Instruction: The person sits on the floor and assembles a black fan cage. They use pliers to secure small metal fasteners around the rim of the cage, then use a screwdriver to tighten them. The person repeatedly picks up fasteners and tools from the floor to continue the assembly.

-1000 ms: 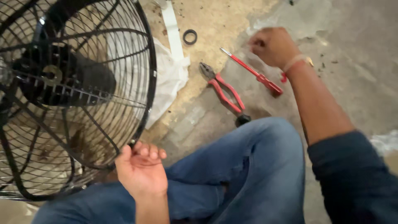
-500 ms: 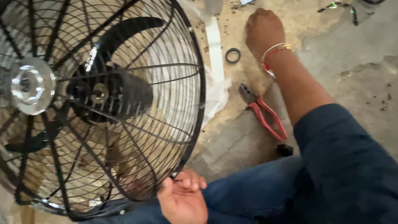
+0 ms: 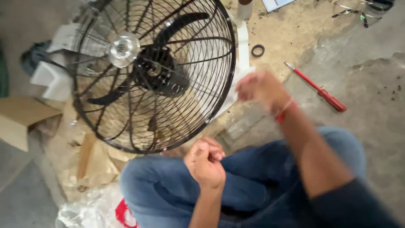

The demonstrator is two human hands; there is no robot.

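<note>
You are sitting on a rough, stained concrete floor (image 3: 379, 126), grey on your right and sandy where scraps of cardboard lie under the work; nearest you, by your left knee, a crumpled clear plastic bag (image 3: 90, 211) with a red patch lies on the floor, and your knees in blue jeans fill the bottom of the view; your left hand (image 3: 205, 162) rests just above your knee, fingers curled in at the lower rim of the black wire fan guard (image 3: 152, 76), though you cannot tell whether they actually pinch a wire; your right hand (image 3: 259, 88) hangs blurred just beside the guard's right edge, loosely closed, and whether it holds anything cannot be told; a red band sits on that wrist; the guard stands tilted on the floor, dark blades and a shiny round hub (image 3: 123, 47) behind its wires; at the left edge lies a brown cardboard box (image 3: 23, 118), with white foam blocks (image 3: 52, 76) beyond it; to your right a red-handled screwdriver (image 3: 318, 89) lies on the concrete, well apart from your hand; farther off, a small black ring (image 3: 257, 50) sits beside a white strip (image 3: 243, 42), and a pale blue sheet corner (image 3: 276, 4) shows at the top edge.
</note>
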